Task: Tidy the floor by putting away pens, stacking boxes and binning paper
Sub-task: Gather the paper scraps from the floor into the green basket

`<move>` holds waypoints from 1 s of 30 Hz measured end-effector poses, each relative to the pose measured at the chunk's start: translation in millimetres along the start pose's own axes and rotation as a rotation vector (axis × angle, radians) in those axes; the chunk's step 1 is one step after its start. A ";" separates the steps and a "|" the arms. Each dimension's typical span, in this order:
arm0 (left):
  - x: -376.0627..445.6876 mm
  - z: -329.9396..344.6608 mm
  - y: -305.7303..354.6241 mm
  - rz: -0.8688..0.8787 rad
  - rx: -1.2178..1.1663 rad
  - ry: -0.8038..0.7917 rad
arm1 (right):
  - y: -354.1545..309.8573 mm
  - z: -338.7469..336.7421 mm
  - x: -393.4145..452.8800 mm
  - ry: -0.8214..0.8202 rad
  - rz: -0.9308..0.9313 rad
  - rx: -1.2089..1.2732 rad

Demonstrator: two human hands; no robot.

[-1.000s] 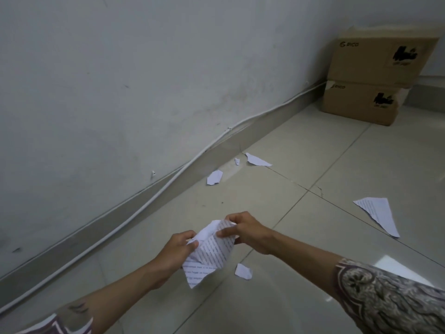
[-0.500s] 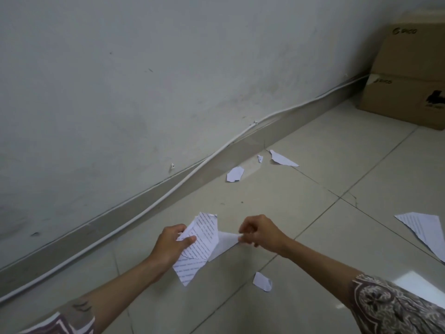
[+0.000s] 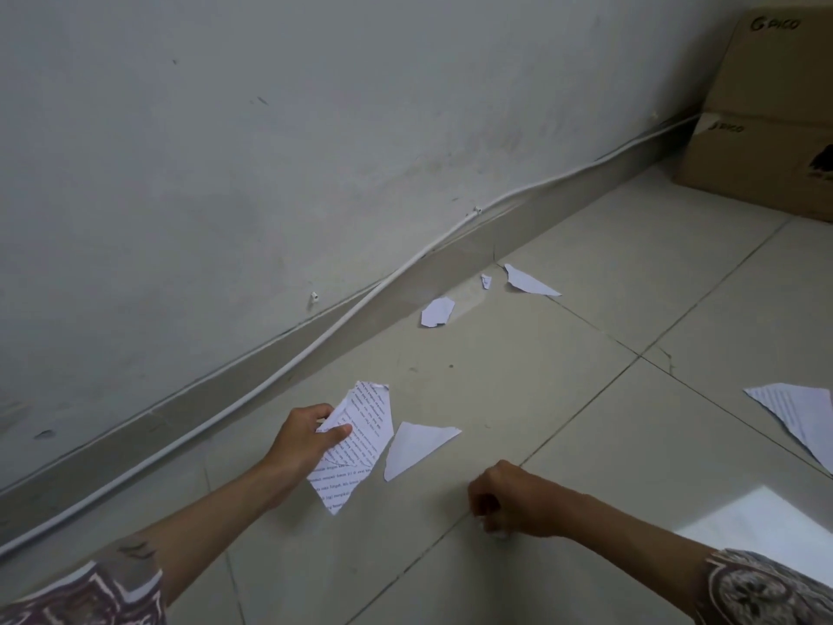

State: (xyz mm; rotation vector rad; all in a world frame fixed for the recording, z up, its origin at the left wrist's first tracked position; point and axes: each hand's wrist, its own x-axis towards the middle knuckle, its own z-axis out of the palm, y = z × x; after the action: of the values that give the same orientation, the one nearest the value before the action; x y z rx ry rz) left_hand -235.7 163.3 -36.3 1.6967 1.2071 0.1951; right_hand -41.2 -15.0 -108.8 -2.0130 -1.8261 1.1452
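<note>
My left hand [image 3: 311, 437] grips a torn printed sheet [image 3: 360, 439] by its left edge, just above the floor tiles. A blank white triangular piece [image 3: 417, 446] sits right beside that sheet, free of both hands; whether it lies on the floor I cannot tell. My right hand [image 3: 509, 500] is lower and to the right, down at the floor with its fingers curled on a small white scrap [image 3: 496, 533] that is mostly hidden under them. Two cardboard boxes [image 3: 766, 151] stand stacked in the far right corner.
More torn paper lies by the skirting: a scrap [image 3: 437, 311], a tiny bit [image 3: 486, 281] and a pointed piece [image 3: 529, 281]. A larger printed piece [image 3: 802, 417] lies at the right edge. A white cable [image 3: 315, 349] runs along the wall's base.
My right hand let go of the white triangular piece and dropped down right to the small scrap on the floor. My left hand kept its grip on the printed sheet.
</note>
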 end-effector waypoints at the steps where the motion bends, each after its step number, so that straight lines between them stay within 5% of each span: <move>1: 0.1 -1.0 0.3 -0.002 -0.003 0.004 | -0.5 -2.7 2.8 0.005 0.006 0.003; 9: -3.2 -8.5 -6.4 -0.020 -0.014 0.018 | -14.0 -17.0 64.5 0.527 0.120 0.336; 20: -13.3 -14.7 -18.0 -0.031 0.045 -0.004 | -21.1 -1.5 78.9 0.407 0.225 0.122; 30: -10.3 1.2 10.4 0.090 0.101 -0.106 | 6.9 -26.6 -17.6 0.617 0.269 0.674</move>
State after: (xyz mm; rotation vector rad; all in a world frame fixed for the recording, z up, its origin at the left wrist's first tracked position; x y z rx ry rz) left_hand -233.6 154.5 -24.8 1.8278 1.0784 0.0985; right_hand -17.7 -23.3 -87.6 -1.9062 -0.7604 0.8804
